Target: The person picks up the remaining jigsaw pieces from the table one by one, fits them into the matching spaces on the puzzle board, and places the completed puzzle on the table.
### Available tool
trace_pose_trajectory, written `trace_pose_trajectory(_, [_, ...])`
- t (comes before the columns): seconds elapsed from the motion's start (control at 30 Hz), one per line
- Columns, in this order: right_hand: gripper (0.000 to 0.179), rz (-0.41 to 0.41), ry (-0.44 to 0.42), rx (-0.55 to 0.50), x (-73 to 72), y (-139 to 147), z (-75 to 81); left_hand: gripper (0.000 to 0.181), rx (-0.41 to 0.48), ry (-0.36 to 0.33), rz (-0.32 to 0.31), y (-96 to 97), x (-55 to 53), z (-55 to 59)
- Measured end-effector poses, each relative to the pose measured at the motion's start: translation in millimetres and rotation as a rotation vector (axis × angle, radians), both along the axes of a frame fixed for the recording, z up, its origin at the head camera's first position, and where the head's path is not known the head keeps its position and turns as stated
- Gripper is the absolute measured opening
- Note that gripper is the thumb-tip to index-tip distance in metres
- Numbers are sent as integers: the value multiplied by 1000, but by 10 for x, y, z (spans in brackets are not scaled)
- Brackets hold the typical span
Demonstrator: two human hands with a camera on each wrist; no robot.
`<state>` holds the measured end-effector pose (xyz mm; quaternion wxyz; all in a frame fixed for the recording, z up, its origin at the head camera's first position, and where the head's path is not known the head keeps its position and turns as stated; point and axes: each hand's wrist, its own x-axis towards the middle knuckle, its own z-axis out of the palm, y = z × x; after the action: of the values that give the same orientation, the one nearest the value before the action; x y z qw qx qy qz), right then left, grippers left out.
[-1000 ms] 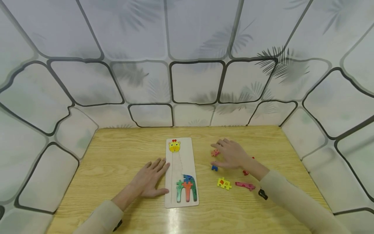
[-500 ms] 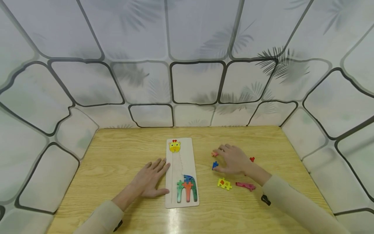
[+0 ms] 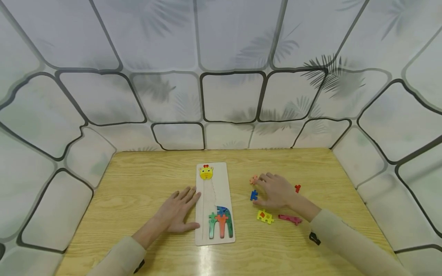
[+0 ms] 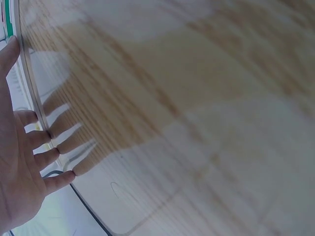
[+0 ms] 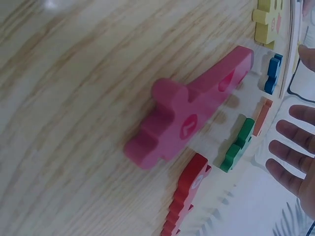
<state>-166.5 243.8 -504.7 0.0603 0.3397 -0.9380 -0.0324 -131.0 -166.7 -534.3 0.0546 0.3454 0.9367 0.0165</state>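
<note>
Blue piece point(image 3: 254, 195) lies near right fingers point(image 3: 262, 185); board point(image 3: 221, 184) touches left fingers point(image 3: 194, 199).

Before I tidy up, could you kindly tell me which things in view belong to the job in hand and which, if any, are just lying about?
Likely part of the job:
puzzle board
set-in pieces
loose orange piece
blue piece
yellow piece
pink piece
red piece
green piece

Only surroundings:
wooden table
patterned backdrop
I see nothing stray lying about.
</note>
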Motion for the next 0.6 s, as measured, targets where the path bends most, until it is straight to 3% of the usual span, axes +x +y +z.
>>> trace_pose_trajectory(0.6, [65, 7, -7, 30, 19, 49, -135, 104, 8, -15, 3, -8, -1, 16])
